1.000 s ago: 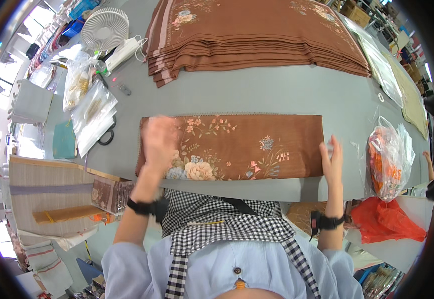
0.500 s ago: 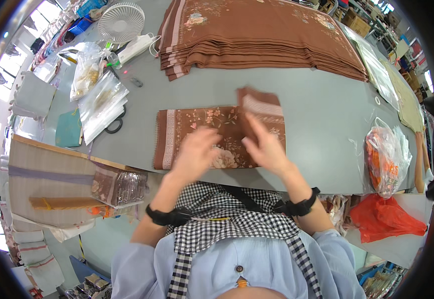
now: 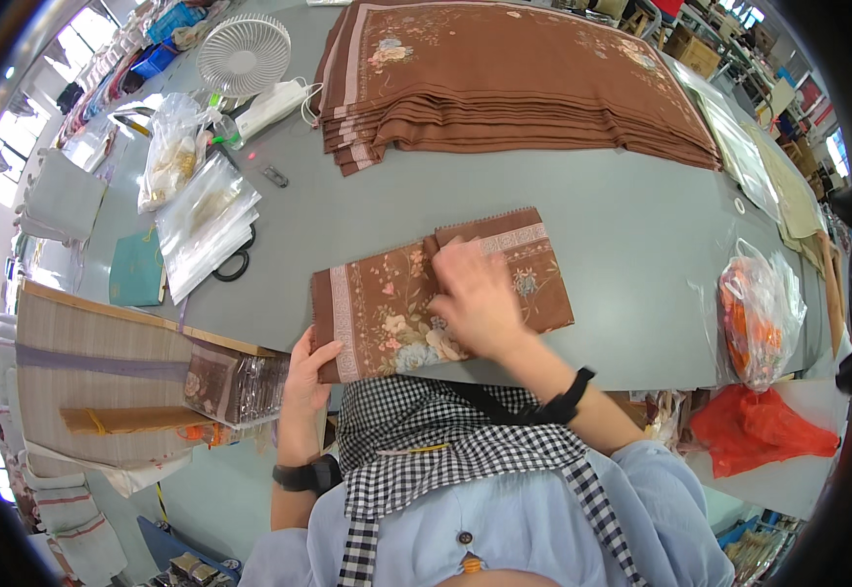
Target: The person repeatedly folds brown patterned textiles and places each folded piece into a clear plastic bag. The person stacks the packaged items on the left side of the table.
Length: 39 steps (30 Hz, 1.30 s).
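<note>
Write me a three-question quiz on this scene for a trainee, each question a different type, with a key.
1. Multiple choice: What is the left hand holding by its edge?
A) the teal booklet
B) the folded brown cloth
C) the red bag

2. True or false: In the picture, the white fan stands to the left of the stack of brown cloth.

3. Fill in the blank: The apron is checked in black and ____.

Key: 1: B. 2: True. 3: white.
</note>
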### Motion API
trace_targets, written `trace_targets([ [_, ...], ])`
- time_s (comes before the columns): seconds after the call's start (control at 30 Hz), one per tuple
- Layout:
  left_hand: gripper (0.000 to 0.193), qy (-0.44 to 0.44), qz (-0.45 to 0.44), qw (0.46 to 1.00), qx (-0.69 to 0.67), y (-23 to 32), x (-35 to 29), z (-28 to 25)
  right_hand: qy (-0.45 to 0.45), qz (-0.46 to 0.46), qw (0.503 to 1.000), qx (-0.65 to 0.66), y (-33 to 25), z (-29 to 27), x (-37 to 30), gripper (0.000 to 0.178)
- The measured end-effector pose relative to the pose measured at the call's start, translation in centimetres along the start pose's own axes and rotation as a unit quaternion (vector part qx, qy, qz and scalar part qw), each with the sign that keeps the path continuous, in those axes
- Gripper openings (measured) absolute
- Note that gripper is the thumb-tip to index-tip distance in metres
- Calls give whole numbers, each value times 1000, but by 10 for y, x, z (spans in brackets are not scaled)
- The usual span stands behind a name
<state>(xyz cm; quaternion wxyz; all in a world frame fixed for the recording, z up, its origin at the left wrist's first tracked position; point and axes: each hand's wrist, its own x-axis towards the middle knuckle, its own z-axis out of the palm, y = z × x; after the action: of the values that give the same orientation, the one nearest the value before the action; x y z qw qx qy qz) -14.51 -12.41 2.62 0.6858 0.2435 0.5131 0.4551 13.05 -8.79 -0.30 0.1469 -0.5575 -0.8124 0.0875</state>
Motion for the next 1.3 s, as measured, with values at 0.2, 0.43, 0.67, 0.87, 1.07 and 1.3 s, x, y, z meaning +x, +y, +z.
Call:
trace_targets([
  [0.2, 74, -219, 130, 967, 20, 11, 21, 85, 68, -18, 942, 328, -9, 4, -7, 43],
  [0.43, 67, -415, -24, 867, 274, -45, 77, 216, 149, 343, 672, 639, 68, -41, -75, 41],
  [0.67, 52, -214, 459, 553, 661, -19, 97, 156, 136, 294, 760, 563, 92, -17, -77, 33],
  [0.87, 56, -118, 413, 654, 623, -63, 40, 112, 253, 93, 963, -13, 69, -49, -57, 37],
  [1.07, 38, -229, 389, 688, 568, -40, 35, 72, 44, -162, 986, 23, 37, -30, -8, 40],
  [1.3, 42, -255, 439, 607, 611, -44, 74, 72, -1, -76, 996, 40, 25, -9, -3, 65],
])
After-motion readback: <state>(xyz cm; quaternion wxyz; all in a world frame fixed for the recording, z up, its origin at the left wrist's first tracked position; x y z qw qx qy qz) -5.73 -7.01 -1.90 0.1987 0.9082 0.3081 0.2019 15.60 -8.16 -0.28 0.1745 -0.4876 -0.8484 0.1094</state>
